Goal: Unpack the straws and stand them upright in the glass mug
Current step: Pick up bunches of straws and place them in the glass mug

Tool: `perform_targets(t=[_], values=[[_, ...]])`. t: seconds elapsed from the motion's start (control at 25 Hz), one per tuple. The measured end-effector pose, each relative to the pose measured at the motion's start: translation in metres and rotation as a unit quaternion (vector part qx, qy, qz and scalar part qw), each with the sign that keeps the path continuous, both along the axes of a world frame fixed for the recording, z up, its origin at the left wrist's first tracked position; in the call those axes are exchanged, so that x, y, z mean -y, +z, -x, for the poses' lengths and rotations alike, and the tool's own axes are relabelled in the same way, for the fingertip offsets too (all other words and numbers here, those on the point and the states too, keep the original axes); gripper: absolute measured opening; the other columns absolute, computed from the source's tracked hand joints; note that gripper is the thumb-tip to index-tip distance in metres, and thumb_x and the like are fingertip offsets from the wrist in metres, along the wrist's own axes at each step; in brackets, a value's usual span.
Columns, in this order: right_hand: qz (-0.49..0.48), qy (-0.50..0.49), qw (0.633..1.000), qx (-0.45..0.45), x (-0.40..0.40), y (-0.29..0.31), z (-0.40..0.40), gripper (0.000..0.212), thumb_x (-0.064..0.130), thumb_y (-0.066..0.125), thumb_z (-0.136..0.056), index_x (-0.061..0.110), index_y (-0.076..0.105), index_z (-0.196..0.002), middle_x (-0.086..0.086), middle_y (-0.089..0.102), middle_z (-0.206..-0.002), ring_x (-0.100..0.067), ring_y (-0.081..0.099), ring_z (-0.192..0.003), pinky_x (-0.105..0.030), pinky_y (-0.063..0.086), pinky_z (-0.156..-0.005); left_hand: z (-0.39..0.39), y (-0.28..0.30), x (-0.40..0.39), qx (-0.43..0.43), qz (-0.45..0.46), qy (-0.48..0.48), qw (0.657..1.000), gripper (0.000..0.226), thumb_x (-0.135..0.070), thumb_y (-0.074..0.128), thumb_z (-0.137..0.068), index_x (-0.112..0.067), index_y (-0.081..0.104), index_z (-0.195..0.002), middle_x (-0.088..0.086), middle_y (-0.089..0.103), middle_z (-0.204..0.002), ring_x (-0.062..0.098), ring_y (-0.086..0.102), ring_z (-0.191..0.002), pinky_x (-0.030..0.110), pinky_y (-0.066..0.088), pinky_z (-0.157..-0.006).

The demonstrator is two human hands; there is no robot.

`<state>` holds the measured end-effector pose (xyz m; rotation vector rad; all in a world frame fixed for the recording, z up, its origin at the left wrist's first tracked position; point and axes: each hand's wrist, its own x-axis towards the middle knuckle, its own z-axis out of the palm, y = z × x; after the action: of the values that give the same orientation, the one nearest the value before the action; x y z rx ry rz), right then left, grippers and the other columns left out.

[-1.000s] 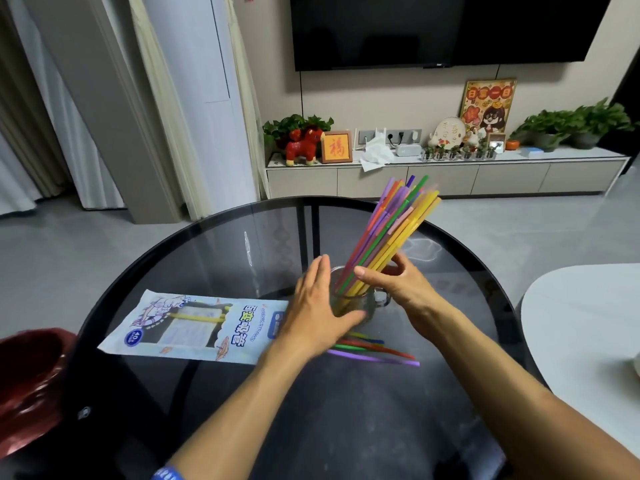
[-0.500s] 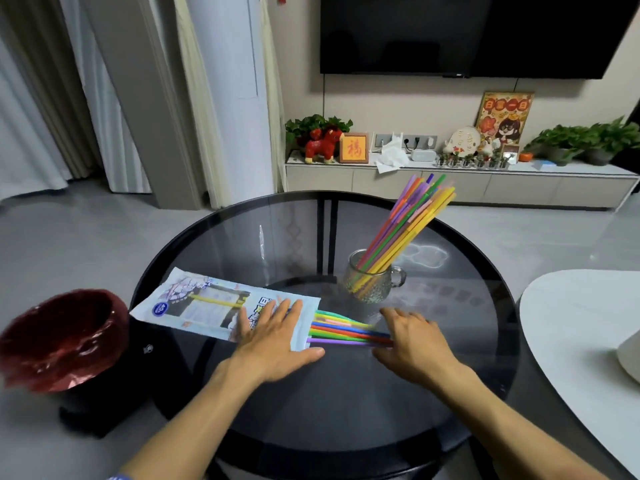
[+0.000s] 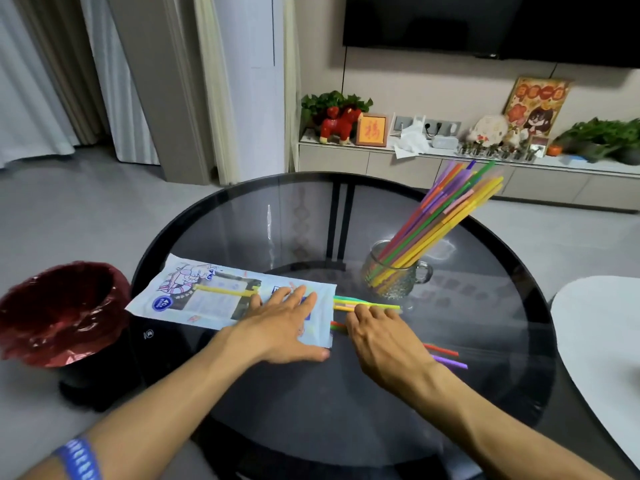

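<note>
Pressing flat with fingers spread, your left hand pinned the packet on the round glass table; your right hand curled over loose straws at its mouth, while the glass mug stood just beyond, holding leaning straws, well inside the rim

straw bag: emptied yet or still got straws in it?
Not empty. Several straws stick out of the straw bag's open end, beside the right hand; the left hand presses the bag flat.

The straw packet shows "40" in a blue circle.
</note>
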<state>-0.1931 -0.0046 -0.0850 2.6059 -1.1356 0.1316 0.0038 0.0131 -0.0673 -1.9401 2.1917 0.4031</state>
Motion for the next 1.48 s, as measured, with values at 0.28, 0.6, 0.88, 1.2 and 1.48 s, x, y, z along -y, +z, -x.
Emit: perform_targets(t=[0.28, 0.6, 0.88, 1.2, 1.48], values=[[-0.064, -0.058, 0.996, -0.026, 0.011, 0.003, 0.002, 0.024, 0.013, 0.034, -0.08, 0.009, 0.056, -0.089, -0.011, 0.06, -0.073, -0.031, 0.058, -0.059, -0.039, 0.046, -0.049, -0.004, -0.003, 0.016, -0.002, 0.014, -0.006, 1.0, 0.102, -0.082, 0.04, -0.076, -0.032, -0.005, -0.152, -0.011, -0.012, -0.162, 0.013, -0.009, -0.149, 0.054, 0.008, -0.116], [-0.184, -0.19, 0.962, -0.063, 0.035, 0.08, 0.07, 0.027, 0.01, 0.039, -0.093, 0.012, 0.054, -0.115, -0.012, 0.061, -0.118, -0.032, 0.059, -0.107, -0.034, 0.042, -0.076, 0.007, -0.021, 0.023, -0.021, 0.11, 0.031, 0.993, 0.107, -0.087, 0.017, -0.072, -0.022, -0.01, -0.152, -0.007, -0.01, -0.163, 0.015, -0.004, -0.15, 0.048, 0.015, -0.117], [-0.13, -0.221, 0.967, 0.006, 0.023, 0.127, 0.099, 0.02, 0.009, 0.042, -0.093, 0.02, 0.054, -0.104, -0.002, 0.059, -0.089, -0.022, 0.056, -0.077, -0.037, 0.051, -0.069, 0.02, 0.009, 0.026, -0.175, 0.218, 0.065, 0.958, 0.108, -0.076, 0.041, -0.071, -0.017, 0.006, -0.154, 0.002, -0.001, -0.164, 0.018, 0.006, -0.15, 0.038, 0.012, -0.119], [-0.001, 0.024, 1.0, -0.009, 0.001, 0.101, 0.034, 0.043, 0.011, 0.027, -0.077, 0.014, 0.058, -0.107, -0.006, 0.066, -0.096, -0.033, 0.062, -0.097, -0.045, 0.037, -0.097, 0.08, 0.042, -0.015, -0.097, 0.294, -0.04, 0.95, 0.025, -0.014, 0.043, -0.091, -0.017, 0.047, -0.116, 0.005, 0.066, -0.106, 0.03, 0.061, -0.099, 0.034, 0.039, -0.082], [0.142, 0.046, 0.875, 0.461, -0.005, 0.128, 0.041, 0.012, -0.005, 0.058, -0.082, 0.003, 0.065, -0.09, -0.011, 0.065, -0.09, -0.027, 0.062, -0.083, -0.038, 0.051, -0.076, 0.061, 0.055, 0.005, -0.502, 0.267, 0.059, 0.82, 0.026, -0.026, 0.046, -0.101, -0.018, 0.06, -0.081, -0.002, 0.063, -0.065, 0.013, 0.061, -0.061, 0.029, 0.05, -0.061]])
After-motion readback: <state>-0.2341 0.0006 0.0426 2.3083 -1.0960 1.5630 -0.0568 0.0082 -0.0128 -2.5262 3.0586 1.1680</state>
